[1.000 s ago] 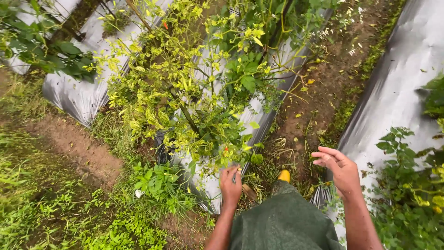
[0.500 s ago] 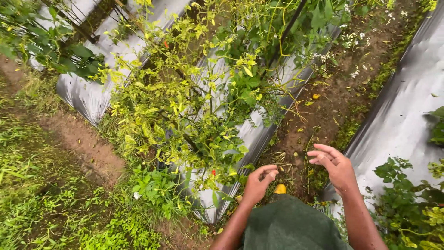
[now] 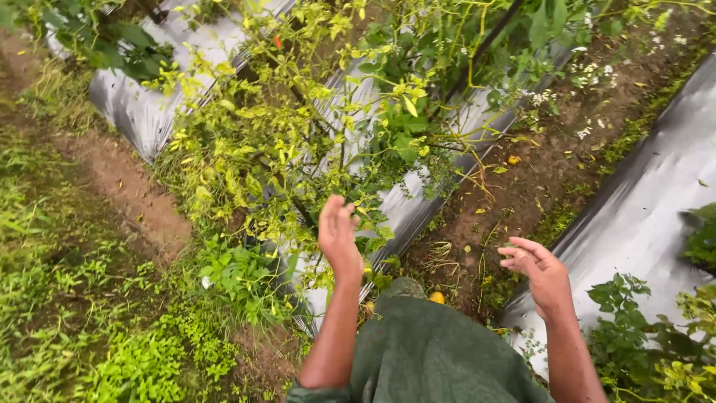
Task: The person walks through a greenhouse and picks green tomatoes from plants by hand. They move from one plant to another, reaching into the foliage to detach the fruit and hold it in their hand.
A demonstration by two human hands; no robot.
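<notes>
The left hand [image 3: 339,235] is raised in front of the plant [image 3: 298,142], fingers loosely spread, palm turned inward, gripping nothing. The right hand [image 3: 541,272] hangs released over the dirt furrow [image 3: 522,194], fingers half curled, also holding nothing. Between the forearms lies a green cloth [image 3: 425,351], with a yellow boot toe [image 3: 436,298] peeping out at its far edge.

The plant is a yellow-green, sprawling bush growing out of a bed covered in silver sheet [image 3: 142,112]. Its nearest leaves are just beside the left fingertips, perhaps brushing them; I cannot tell for sure. The right hand is well apart from it, to the right. A small red fruit [image 3: 277,42] shows far up among the branches, well beyond both hands.

Working this bush well seems to call for parting the thin stems gently with the left hand, so hidden fruit shows, while the right comes in to support the branch; the twigs look brittle and would likely snap if tugged. A second sheeted bed [image 3: 649,201] runs at right, and grass [image 3: 74,298] fills the near left.
</notes>
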